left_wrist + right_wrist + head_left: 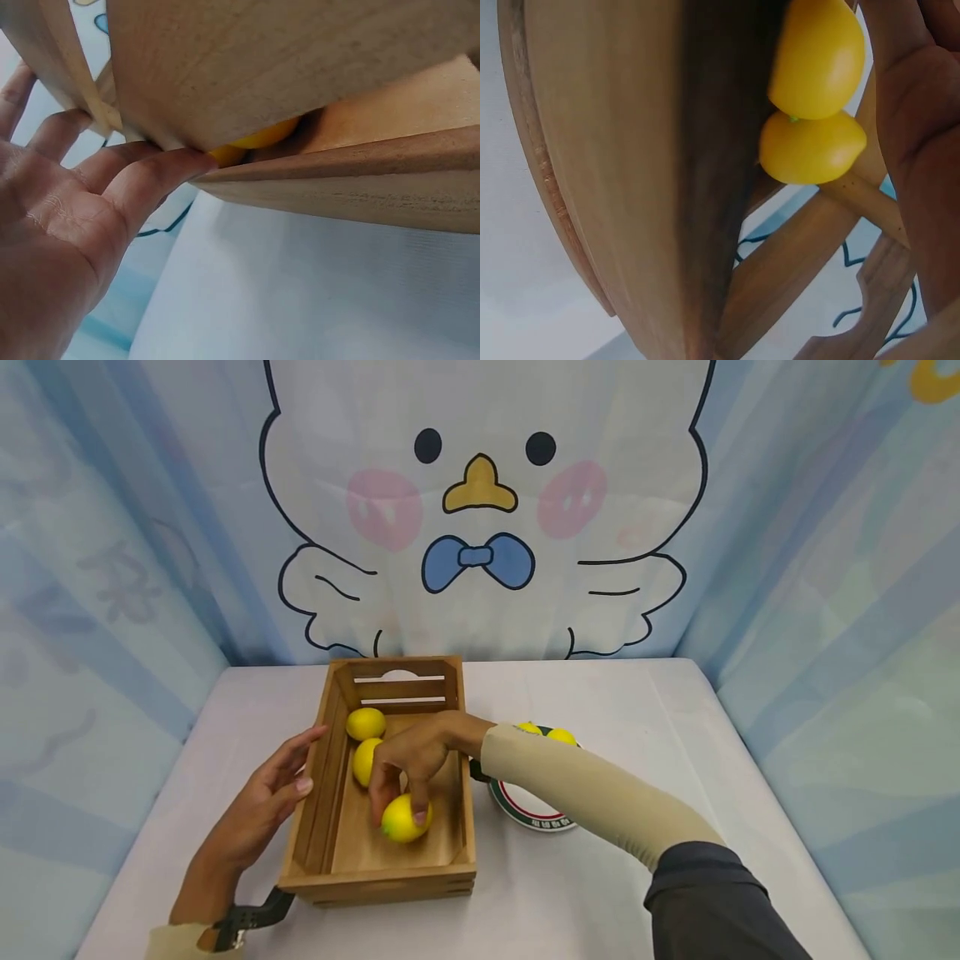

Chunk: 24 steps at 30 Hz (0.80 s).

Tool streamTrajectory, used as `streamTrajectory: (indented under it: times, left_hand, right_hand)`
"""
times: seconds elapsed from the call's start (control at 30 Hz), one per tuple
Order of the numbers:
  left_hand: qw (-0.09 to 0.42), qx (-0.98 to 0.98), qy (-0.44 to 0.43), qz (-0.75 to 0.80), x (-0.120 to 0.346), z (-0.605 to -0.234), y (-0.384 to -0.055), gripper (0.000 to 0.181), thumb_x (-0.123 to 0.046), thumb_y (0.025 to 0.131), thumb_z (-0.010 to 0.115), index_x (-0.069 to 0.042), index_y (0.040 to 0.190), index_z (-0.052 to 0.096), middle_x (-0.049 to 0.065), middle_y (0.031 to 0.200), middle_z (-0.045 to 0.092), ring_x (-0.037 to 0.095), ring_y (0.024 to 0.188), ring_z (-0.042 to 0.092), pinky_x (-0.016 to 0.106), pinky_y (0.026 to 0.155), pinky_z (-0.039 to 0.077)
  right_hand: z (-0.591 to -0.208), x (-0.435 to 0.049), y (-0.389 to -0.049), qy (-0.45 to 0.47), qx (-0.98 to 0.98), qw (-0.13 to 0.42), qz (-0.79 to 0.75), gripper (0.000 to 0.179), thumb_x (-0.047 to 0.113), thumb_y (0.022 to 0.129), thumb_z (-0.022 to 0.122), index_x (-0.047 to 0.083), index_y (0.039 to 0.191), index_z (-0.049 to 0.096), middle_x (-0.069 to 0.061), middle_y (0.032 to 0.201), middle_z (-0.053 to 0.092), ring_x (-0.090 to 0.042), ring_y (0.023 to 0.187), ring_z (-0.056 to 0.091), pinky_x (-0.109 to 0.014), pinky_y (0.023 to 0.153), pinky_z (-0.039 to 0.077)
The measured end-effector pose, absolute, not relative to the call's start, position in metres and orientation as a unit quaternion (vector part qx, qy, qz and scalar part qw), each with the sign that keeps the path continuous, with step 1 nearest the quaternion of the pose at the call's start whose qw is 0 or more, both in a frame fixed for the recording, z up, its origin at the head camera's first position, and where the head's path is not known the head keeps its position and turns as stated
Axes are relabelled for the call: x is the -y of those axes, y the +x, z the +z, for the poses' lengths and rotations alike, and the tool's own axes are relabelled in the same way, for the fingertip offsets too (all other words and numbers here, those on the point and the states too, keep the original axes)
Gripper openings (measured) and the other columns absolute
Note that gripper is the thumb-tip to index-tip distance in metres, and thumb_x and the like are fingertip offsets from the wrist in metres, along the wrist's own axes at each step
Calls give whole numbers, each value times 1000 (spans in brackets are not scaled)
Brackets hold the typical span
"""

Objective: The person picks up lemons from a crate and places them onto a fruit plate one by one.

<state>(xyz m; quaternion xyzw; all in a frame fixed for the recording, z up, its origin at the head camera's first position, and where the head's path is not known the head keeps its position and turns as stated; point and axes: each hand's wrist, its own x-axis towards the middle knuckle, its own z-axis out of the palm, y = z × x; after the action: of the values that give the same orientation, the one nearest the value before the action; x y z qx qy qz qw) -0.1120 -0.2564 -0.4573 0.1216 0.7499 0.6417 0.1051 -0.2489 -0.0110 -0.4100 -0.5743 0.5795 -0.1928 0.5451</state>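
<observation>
My right hand (412, 756) reaches down into a slatted wooden crate (375, 887) and pinches a yellow lemon (407, 820) between thumb and fingers, near the crate's front. Two other lemons lie along the crate's left inner side, a farther one (366, 724) and a nearer one (364, 762) that my right hand partly covers. My left hand (262, 797) rests its fingertips on the outside of the crate's left wall. From the left wrist, its fingers (169, 169) touch the slats. The right wrist view shows two lemons (817, 60) touching each other; the pinched lemon is out of sight there.
Right of the crate, a round plate (534, 818) with a green and red rim bears lemons (562, 737), partly hidden behind my right forearm. A white cloth covers the table (637, 693). Printed curtains (480, 610) enclose the back and both sides.
</observation>
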Motion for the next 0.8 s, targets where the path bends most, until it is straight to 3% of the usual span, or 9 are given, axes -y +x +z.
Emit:
streamTrajectory:
  times: [0.1,0.17,0.27,0.4,0.57,0.7,0.8]
  left_hand:
    - [104,-750,123,642,257,-456,-110,62,-10,111,49,-18,169,29,9,180,13,47,164,2,31,117,42]
    - [100,-753,124,639,257,-455,-109,60,-9,110,50,-14,168,31,10,180,15,49,164,3,17,109,43]
    - [92,-759,122,633,256,-453,-108,58,-10,111,49,-12,167,33,11,179,16,51,163,3,42,120,44]
    - [80,-771,111,622,254,-453,-108,57,-13,111,51,-17,166,36,14,179,16,54,163,4,82,116,22]
    - [78,-774,108,620,254,-452,-109,55,-13,111,51,-16,164,39,17,178,17,56,162,4,86,113,21]
    - [80,-770,112,623,253,-451,-109,54,-12,111,51,-13,164,38,19,178,17,57,162,3,84,113,22]
    - [81,-768,113,625,251,-450,-108,54,-13,111,50,-14,164,38,19,178,17,57,162,3,83,114,23]
  right_hand:
    - [-410,13,-249,-575,-574,547,-201,51,4,80,92,0,128,75,-11,126,79,-5,108,68,-23,107,52]
    - [-410,14,-249,-575,-572,548,-206,51,4,80,92,-1,128,75,-11,126,79,-6,108,69,-23,108,52]
    - [-410,14,-249,-575,-570,547,-213,51,2,80,92,-1,128,75,-12,127,78,-7,109,69,-25,108,53]
    - [-410,14,-249,-573,-571,543,-226,51,1,80,91,-1,128,74,-14,128,77,-9,110,70,-30,108,54]
    - [-407,11,-247,-554,-580,543,-250,52,-2,80,90,-4,129,73,-13,129,77,-10,112,71,-40,108,56]
    - [-402,10,-244,-557,-574,540,-262,52,-5,81,88,-9,130,71,-20,131,75,-12,112,71,-47,108,57]
    - [-399,9,-244,-561,-572,536,-266,52,-5,81,88,-9,130,71,-21,131,75,-13,112,72,-47,108,57]
